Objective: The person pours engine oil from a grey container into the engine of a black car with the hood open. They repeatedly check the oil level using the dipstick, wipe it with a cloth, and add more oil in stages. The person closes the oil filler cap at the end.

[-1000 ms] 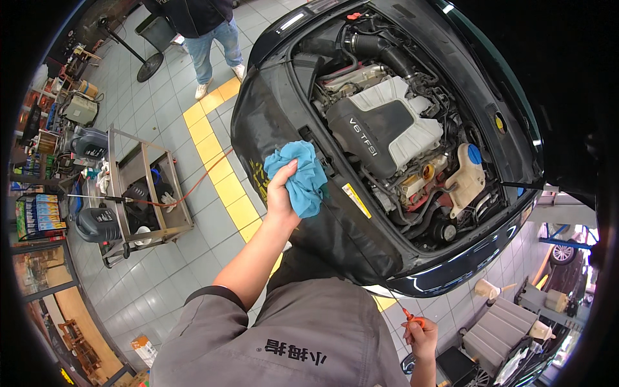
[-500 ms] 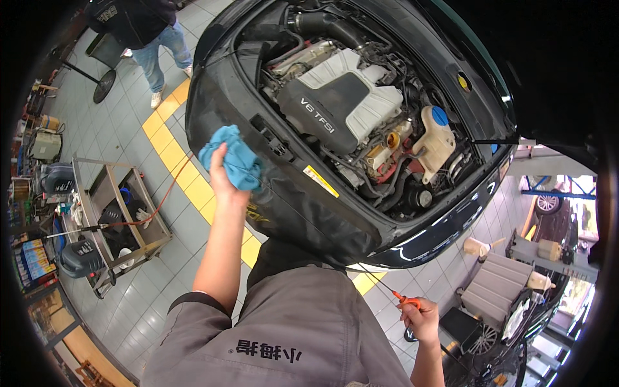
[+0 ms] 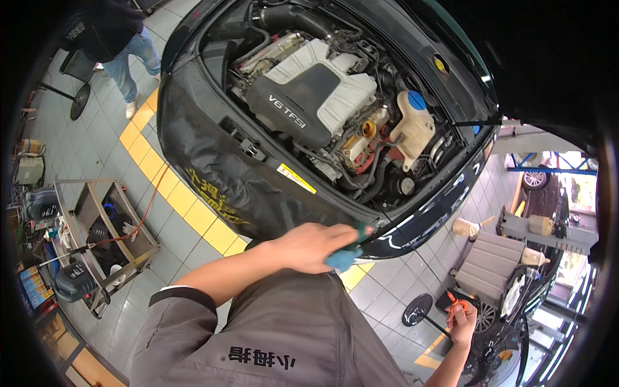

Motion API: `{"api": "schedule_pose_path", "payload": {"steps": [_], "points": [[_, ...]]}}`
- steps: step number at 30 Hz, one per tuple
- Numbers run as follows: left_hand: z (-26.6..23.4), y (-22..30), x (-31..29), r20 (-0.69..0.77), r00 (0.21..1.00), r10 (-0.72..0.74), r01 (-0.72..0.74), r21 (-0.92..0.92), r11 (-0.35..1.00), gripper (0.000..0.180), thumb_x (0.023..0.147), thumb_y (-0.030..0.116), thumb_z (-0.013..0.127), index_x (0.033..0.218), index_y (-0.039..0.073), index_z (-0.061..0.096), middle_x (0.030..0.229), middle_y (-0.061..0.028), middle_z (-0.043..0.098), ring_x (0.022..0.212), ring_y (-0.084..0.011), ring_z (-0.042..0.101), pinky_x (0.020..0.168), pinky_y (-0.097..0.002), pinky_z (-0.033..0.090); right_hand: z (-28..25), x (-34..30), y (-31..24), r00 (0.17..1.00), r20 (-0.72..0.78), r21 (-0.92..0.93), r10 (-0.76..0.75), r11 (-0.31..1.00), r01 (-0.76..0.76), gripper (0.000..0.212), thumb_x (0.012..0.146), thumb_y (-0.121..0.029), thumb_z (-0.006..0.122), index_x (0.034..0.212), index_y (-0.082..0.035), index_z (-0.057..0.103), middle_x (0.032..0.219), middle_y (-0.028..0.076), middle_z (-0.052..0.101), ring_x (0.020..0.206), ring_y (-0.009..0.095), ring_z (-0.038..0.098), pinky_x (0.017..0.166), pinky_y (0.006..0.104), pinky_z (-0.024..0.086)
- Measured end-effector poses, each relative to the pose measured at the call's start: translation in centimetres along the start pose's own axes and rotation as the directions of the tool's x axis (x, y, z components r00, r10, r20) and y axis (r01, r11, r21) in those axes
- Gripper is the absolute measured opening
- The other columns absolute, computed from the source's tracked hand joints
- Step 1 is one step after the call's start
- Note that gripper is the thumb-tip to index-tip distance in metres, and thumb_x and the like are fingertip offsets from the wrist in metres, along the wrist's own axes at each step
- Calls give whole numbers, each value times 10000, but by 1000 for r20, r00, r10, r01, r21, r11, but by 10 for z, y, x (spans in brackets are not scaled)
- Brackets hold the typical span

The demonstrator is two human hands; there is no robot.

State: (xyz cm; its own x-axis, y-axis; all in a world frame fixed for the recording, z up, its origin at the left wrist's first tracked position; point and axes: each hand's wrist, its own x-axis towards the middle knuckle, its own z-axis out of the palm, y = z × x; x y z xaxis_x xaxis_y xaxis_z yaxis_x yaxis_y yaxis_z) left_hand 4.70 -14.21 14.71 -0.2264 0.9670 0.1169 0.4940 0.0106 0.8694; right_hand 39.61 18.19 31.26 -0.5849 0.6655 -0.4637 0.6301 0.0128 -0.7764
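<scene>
Left hand (image 3: 313, 248) was closed over a crumpled blue cloth (image 3: 342, 260) beside a glossy dark car (image 3: 445, 222)

Fingers of the left hand were curled around the cloth, which was bunched beneath them. Its lighter part was exposed below the fingers, and a darker teal part was seen near the fingertips, by the front edge of the car. By the right hand (image 3: 461, 324), an orange loop-shaped handle (image 3: 457, 302) was pinched between thumb and fingers, well apart from the cloth.

Much of the cloth was covered by the left hand, and both were blurred; whether the bodywork was touched could not be told. Anything joined to the orange handle could not be made out. A person in a dark jacket and blue jeans (image 3: 129, 61) was partly lost in the dark upper-left rim.

Over the front of the car a black sheet cover with yellow markings (image 3: 264, 203) was draped. Behind it, a grey-and-black engine cover (image 3: 309, 97) and a cream plastic reservoir with a blue cap (image 3: 414, 132) were exposed. The grey tiled floor (image 3: 184, 248) was crossed by a yellow tile strip (image 3: 200, 216), and a metal cart (image 3: 143, 257) was parked on the left.
</scene>
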Motion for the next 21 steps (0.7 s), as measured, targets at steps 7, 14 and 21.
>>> {"api": "schedule_pose_path", "payload": {"steps": [7, 14, 21], "points": [[67, -8, 93, -28, 994, 106, -103, 84, 991, 762, 752, 207, 787, 1387, 30, 407, 1199, -187, 567, 817, -386, 672, 670, -468, 554, -31, -25, 2, 996, -72, -129, 62, 989, -71, 401, 979, -354, 697, 836, 20, 678, 574, 23, 587, 437, 60, 449, 414, 215, 314], [111, -59, 157, 138, 974, -181, 175, 50, 983, 818, 769, 227, 783, 1435, -20, 378, 1285, -217, 546, 1018, -409, 663, 835, -488, 563, 11, 17, 35, 961, -208, -61, 181, 978, -197, 344, 1019, -311, 649, 899, 8, 692, 584, -16, 536, 451, 39, 410, 419, 207, 281], [134, -124, 197, 213, 916, -339, 311, 152, 938, 785, 774, 254, 780, 1420, -23, 430, 1287, -205, 562, 1036, -396, 672, 866, -476, 562, 49, 89, 54, 942, -139, -15, 307, 950, -312, 311, 1026, -261, 616, 892, 10, 687, 597, -3, 539, 478, 45, 418, 449, 221, 295]]}}
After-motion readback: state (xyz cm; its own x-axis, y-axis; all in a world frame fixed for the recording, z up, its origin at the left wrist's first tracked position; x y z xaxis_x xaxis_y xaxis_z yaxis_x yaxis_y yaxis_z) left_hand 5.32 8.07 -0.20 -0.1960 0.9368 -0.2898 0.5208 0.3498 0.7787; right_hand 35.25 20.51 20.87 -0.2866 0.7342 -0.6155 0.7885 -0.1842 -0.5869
